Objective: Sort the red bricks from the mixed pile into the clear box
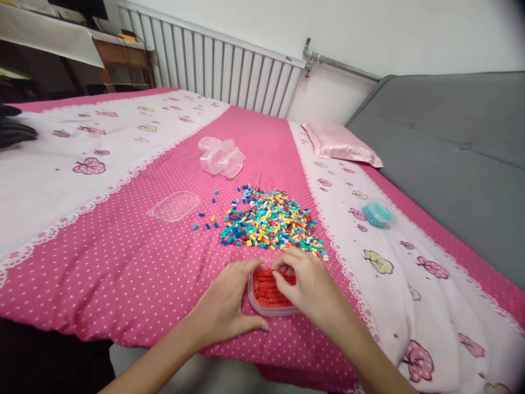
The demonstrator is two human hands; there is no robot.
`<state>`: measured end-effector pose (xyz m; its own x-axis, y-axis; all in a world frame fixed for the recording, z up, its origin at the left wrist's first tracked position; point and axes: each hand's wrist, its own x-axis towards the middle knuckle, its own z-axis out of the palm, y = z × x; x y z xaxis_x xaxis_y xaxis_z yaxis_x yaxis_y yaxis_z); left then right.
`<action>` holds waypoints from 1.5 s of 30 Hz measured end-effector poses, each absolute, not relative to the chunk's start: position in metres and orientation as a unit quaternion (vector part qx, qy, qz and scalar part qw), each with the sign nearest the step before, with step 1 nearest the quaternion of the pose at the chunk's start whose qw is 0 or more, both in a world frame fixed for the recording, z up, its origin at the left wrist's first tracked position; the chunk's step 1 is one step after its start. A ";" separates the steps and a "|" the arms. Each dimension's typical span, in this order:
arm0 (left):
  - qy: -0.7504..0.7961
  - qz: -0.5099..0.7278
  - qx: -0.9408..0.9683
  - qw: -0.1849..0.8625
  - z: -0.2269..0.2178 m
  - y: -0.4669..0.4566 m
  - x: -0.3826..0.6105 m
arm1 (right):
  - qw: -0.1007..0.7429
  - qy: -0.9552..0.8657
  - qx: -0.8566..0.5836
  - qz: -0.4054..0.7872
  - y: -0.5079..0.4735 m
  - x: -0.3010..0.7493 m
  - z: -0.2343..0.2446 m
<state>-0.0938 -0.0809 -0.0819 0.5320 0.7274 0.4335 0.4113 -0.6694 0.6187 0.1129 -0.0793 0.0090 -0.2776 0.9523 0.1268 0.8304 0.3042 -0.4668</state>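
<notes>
A small clear plastic tub [262, 309] filled with red bricks [266, 290] sits near the front edge of the bed. My left hand [227, 301] lies beside its left rim, fingers curved against the tub's wall. My right hand [307, 284] hovers over the tub's right side, fingertips pinched together just above the red bricks; what they pinch is too small to name. Just beyond lies a heap of mixed coloured bricks [270, 219] on the pink dotted bedspread [123, 262].
A clear lid [174, 207] lies left of the heap, with several empty clear tubs [221, 157] farther back. A tub of light blue bricks [378, 213] stands at the right. A pink pillow [340, 143], a grey sofa [451, 153] and a radiator [213, 65] border the bed.
</notes>
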 end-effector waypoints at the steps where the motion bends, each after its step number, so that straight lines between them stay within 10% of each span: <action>1: 0.339 0.353 0.840 0.233 -0.082 -0.081 -0.094 | 0.203 -0.780 -0.568 0.168 -0.077 0.114 0.009; 15: 0.303 0.506 0.785 0.189 -0.077 -0.088 -0.097 | 0.283 -0.763 -0.477 0.332 -0.086 0.094 0.006; 45: 0.310 0.519 0.774 0.189 -0.079 -0.088 -0.097 | 0.296 -0.771 -0.484 0.290 -0.093 0.088 0.010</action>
